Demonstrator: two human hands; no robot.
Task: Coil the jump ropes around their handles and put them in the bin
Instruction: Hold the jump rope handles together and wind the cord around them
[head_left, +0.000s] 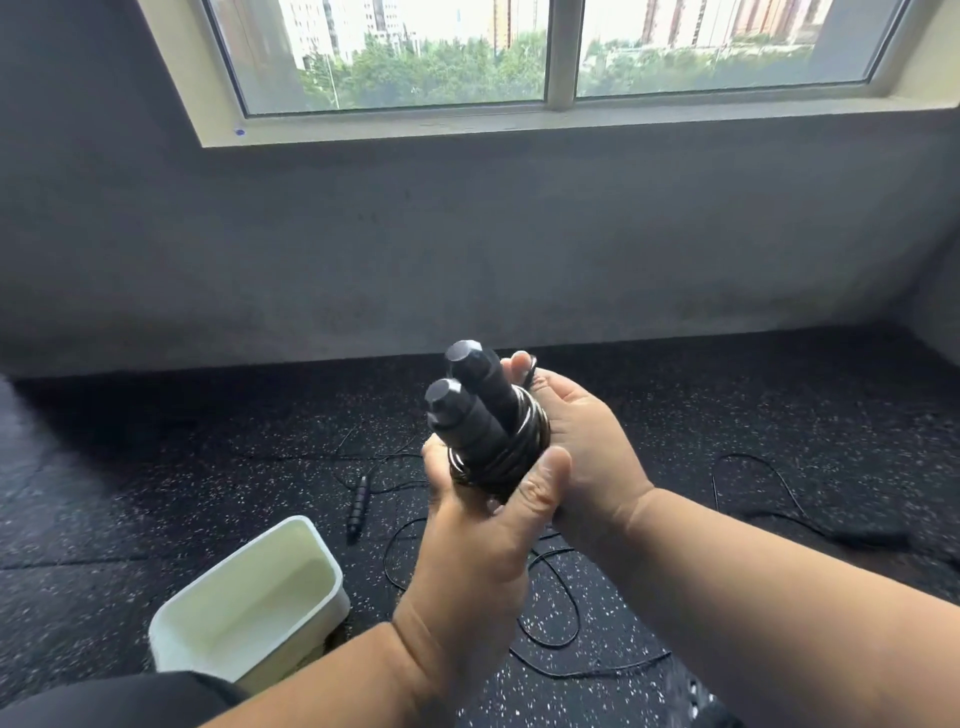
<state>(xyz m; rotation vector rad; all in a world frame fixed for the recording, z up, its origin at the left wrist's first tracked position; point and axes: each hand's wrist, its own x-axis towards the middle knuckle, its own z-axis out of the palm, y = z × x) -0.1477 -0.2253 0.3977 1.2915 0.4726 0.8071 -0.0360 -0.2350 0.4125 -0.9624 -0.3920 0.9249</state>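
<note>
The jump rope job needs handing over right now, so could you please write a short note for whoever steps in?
Left hand: grips the coiled jump rope from below, thumb across the coils.
Right hand: holds the bundle's far side, fingers behind it.
Bundle: both handles side by side, cord wound round them, held above the floor.
Bin: white, on the floor to the left, nothing visible inside.
Done: this rope looks coiled.
Left: drop it in the bin, then coil the loose ropes on the floor, one handle beyond the bin, another cord to the right.
</note>
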